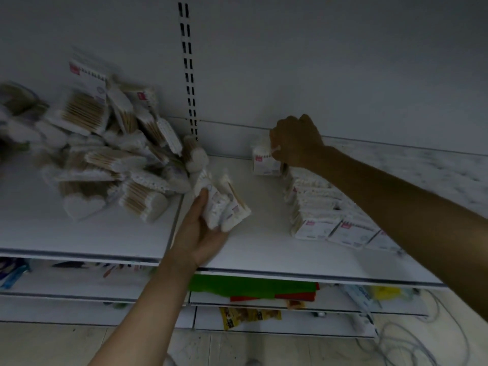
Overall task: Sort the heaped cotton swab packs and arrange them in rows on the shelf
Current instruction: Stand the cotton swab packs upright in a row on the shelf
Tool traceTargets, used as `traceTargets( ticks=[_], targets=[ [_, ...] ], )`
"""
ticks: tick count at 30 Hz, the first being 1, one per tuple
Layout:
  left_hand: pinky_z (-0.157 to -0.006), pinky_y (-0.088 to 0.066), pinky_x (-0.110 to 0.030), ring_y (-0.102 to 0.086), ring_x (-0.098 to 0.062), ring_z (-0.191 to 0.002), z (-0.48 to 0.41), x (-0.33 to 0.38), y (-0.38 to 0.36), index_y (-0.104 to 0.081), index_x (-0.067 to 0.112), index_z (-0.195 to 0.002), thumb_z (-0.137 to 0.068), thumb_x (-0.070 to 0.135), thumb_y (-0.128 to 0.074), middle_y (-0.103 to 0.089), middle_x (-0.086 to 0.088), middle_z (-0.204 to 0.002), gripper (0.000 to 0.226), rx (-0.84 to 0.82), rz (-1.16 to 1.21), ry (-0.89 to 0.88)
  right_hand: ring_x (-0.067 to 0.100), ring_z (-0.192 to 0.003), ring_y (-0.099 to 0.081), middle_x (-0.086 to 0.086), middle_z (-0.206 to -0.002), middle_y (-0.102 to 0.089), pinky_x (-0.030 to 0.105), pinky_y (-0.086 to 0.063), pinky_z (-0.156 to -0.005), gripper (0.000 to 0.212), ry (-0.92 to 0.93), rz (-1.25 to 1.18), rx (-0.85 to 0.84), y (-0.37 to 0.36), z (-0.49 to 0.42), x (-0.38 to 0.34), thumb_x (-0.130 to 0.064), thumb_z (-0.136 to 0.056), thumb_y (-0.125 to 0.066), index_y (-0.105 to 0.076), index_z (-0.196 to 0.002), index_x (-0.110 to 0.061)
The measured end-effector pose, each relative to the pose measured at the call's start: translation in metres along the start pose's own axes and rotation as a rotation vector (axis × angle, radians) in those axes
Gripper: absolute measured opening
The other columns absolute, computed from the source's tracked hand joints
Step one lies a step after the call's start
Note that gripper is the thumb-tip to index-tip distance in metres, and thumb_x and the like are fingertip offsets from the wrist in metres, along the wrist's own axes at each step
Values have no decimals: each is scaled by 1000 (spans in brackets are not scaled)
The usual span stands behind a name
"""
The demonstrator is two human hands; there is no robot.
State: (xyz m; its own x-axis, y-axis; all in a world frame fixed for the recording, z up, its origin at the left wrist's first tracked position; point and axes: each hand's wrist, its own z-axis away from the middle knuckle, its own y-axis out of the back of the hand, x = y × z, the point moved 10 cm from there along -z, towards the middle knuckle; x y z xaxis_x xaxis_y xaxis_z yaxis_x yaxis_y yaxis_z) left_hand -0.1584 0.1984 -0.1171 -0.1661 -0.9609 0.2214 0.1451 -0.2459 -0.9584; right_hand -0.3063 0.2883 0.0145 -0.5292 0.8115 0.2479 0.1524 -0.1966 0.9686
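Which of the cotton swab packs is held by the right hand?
The upright pack at the far end of the row; the right hand grips its top.

A strip with little dark holes (188, 64) runs up the white back wall (330, 56). Down low, a green stack (250, 287) lies with red sheets (297, 296) just beside it. A yellow packet (248, 316) sits under them. A white cord (396, 325) curls on the floor (52, 344).

Dim light, white back panel (317, 62) with slotted upright (188, 62), lower shelves (66, 284), pale floor (52, 344).
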Motion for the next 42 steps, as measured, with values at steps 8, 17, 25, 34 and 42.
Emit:
traceTargets(
  ticks=[8, 17, 25, 34, 42],
  targets=[
    [-113, -28, -53, -51, -34, -126, -9, -1, 1, -77, 14, -102, -42, 5, -95, -64, -13, -126, 63, 9, -38, 3, 28, -109, -53, 10, -119, -60, 35, -29, -95, 36, 96, 82, 179, 29, 12, -22, -29, -95, -50, -52, -128, -14],
    [-83, -56, -47, -66, -27, -107, -8, -7, 12, -76, 12, -102, -33, 8, -98, -68, -11, -118, 72, 102, -95, 34, 13, -112, -49, 2, -125, -52, 15, -32, -82, 47, 377, -467, -362, -11, 17, -86, -22, -82, -73, -58, -127, -19],
    [-102, -41, -49, -64, -25, -112, -13, -2, 19, -60, 18, -123, -46, 20, -94, -66, -9, -124, 84, 107, -91, 15, 24, -91, -53, 9, -106, -61, 27, -26, -71, 22, 117, -119, -22, 9, 12, -15, -17, -85, -61, -56, -106, -10],
    [-81, -58, -43, -66, -29, -108, -17, -3, 18, -60, 11, -122, -43, 10, -95, -66, -15, -122, 87, 131, -136, 0, 25, -107, -54, 6, -116, -59, 33, -29, -94, 28, 108, 130, -38, -2, 7, -18, -23, -88, -61, -60, -114, -15],
    [-104, -44, -47, -64, -27, -110, -12, 1, 2, -74, 18, -104, -68, 15, -79, -71, -8, -111, 37, 81, -742, -212, 14, -112, -54, -6, -123, -62, 28, -30, -96, 51, 346, -348, -73, 25, 61, -70, -52, -85, -62, -55, -130, -28]
  ],
)
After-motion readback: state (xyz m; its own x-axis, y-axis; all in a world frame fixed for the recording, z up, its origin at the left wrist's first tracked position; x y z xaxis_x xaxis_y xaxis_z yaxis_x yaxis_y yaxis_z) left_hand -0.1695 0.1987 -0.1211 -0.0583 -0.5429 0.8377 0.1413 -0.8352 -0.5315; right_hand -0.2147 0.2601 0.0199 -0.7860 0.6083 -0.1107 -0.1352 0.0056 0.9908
